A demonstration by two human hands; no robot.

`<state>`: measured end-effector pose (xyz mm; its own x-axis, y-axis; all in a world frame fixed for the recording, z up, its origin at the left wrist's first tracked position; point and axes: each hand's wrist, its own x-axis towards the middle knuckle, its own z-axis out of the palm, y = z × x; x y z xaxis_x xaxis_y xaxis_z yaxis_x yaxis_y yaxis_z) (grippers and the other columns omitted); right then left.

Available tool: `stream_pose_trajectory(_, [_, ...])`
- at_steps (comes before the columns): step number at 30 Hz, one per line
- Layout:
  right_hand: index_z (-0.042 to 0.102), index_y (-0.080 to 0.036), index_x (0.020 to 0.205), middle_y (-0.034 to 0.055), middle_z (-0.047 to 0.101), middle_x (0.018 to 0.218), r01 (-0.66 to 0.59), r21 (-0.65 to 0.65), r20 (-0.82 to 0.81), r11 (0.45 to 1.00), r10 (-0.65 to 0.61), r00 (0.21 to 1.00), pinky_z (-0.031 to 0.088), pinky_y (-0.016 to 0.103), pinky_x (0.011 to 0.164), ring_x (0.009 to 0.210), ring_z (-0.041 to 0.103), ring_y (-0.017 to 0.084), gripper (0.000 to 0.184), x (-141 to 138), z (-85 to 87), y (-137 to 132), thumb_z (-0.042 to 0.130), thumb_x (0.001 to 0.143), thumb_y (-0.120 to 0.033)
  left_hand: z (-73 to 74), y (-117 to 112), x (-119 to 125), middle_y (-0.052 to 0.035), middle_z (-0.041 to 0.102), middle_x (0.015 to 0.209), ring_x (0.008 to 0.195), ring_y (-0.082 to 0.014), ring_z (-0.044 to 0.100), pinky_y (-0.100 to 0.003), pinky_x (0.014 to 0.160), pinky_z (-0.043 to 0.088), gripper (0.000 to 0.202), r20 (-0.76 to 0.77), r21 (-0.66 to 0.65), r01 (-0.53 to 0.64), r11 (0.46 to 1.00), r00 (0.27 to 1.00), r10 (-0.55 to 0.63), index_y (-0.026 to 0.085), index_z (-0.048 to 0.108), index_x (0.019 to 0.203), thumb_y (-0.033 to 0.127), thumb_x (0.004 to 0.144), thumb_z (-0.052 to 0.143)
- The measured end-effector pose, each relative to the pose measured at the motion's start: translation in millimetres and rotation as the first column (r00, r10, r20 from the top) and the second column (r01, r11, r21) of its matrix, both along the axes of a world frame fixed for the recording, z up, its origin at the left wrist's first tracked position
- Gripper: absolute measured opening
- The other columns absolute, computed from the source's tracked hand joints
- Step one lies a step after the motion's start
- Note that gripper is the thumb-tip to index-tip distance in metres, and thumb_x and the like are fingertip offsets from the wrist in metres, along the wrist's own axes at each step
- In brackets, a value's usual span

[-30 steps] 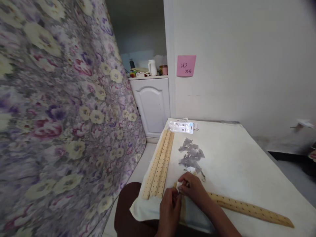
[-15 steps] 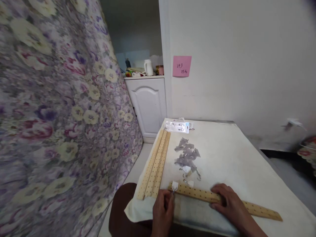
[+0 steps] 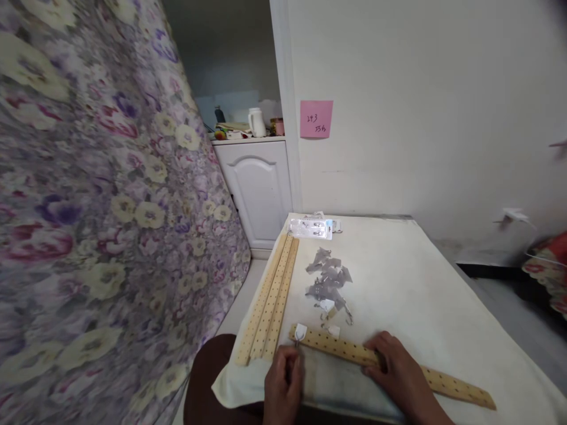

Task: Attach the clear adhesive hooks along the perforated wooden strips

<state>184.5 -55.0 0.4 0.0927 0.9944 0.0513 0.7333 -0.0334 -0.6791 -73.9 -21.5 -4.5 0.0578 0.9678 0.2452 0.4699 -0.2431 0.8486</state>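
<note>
A perforated wooden strip (image 3: pixel 341 348) lies across the near part of the cloth-covered table. My right hand (image 3: pixel 390 363) is closed around its middle, thumb on the near side and fingers over the far side. At the strip's left end rests a small white tag (image 3: pixel 300 332) with a metal ring. My left hand (image 3: pixel 283 378) is pinched just below that tag, on the thin metal piece hanging from it; its tip is hidden by the fingers. Beyond the strip lies another white tag (image 3: pixel 333 332) with a metal hook, near a pile of greyish tagged metal pieces (image 3: pixel 328 280).
Several more perforated wooden strips (image 3: pixel 271 298) lie side by side along the table's left edge. Clear plastic packaging (image 3: pixel 310 228) sits at the far left corner. A floral curtain (image 3: pixel 110 224) hangs at left, and a white cabinet (image 3: pixel 259 192) stands behind the table.
The whole view has shifted slightly, so things appear further left. Both hands keep their places on the strip and at the tag.
</note>
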Motion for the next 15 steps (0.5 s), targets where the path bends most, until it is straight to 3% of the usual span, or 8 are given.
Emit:
stream_pose_trajectory(3, [0.063,-0.025,0.087,0.0035,0.061,0.092,-0.003,0.009,-0.012,1.000,0.003,1.000,0.043,0.031,0.080,0.091,0.056,0.022,0.019,-1.5,1.9,3.2,0.066,0.068,-0.028,-3.2,0.5,-1.4,0.0022,0.054,0.070,0.062,-0.0127,0.049,-0.022,0.061,0.041,0.018,-0.006,-0.002,0.028,1.000,1.000,-0.028,0.021,0.053,0.081,0.036,0.087,0.045])
stream_pose_trajectory(7, [0.062,-0.025,0.088,0.0027,0.062,0.085,-0.009,0.023,-0.023,1.000,0.010,1.000,0.042,0.029,0.071,0.079,0.058,0.018,0.016,-7.1,9.6,22.4,0.049,0.083,-0.033,-3.5,0.7,-1.8,0.0018,0.054,0.071,0.064,-0.0128,0.050,-0.022,0.062,0.041,0.019,-0.012,-0.010,0.051,0.999,0.999,-0.051,0.021,0.052,0.080,0.036,0.088,0.043])
stream_pose_trajectory(15, [0.063,-0.023,0.082,0.0015,0.064,0.087,0.016,-0.053,0.121,0.998,-0.009,0.993,0.035,0.025,0.067,0.080,0.059,0.016,0.012,-43.3,11.4,60.6,0.052,0.079,-0.025,1.2,0.3,-0.4,0.0012,0.054,0.073,0.067,-0.0132,0.051,-0.023,0.064,0.041,0.017,-0.022,-0.002,0.068,0.998,0.997,-0.068,0.021,0.052,0.080,0.033,0.089,0.043])
